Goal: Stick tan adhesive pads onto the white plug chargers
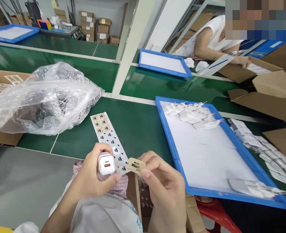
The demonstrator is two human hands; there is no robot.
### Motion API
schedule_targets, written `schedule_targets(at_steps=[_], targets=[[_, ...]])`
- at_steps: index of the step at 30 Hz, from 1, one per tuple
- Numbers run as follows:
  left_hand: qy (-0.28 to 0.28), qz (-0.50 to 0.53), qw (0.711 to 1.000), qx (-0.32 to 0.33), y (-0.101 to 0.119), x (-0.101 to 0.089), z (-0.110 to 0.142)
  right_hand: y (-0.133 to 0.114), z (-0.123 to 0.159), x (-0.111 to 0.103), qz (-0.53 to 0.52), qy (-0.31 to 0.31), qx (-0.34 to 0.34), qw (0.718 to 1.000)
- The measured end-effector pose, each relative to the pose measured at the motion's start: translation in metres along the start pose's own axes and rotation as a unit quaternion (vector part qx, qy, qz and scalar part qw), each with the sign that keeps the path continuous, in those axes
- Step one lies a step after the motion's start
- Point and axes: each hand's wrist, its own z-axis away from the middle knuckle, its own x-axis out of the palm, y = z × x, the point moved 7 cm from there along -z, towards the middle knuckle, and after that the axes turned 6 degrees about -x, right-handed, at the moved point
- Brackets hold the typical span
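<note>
In my left hand (94, 176) is a white USB wall charger (106, 163), its port face with a red-lined slot turned up toward me. Between thumb and fingers, my right hand (163, 184) pinches a tan sticker (136, 165) with cut-outs, just right of the charger and apart from it. Behind both hands a white sticker sheet (112, 140) lies on the green table, several tan stickers left at its far end. To the right, a blue-rimmed tray (168, 139) bears a cluster of white chargers (193, 115) and more chargers at its near corner (254, 188).
A clear plastic bag (60, 97) spills from a cardboard box (14, 139) at the left. Rows of white chargers (266, 152) lie right of the tray, beside open cardboard flaps (266, 103). Across the bench a person (208, 42) reaches into a box. A red stool (215, 213) stands below.
</note>
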Motion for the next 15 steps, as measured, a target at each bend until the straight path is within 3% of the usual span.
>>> schedule_targets(at_steps=[4, 8, 15], targets=[[-0.089, 0.039, 0.994, 0.052, 0.013, 0.006, -0.001, 0.010, 0.008, 0.022, -0.151, -0.016, 0.091, 0.984], [-0.116, 0.013, 0.990, 0.077, 0.022, 0.010, -0.001, 0.012, 0.015, 0.036, -0.167, -0.010, 0.115, 0.979], [-0.127, 0.027, 0.990, 0.061, 0.025, 0.012, 0.001, 0.013, 0.023, 0.043, -0.170, -0.026, 0.136, 0.976]])
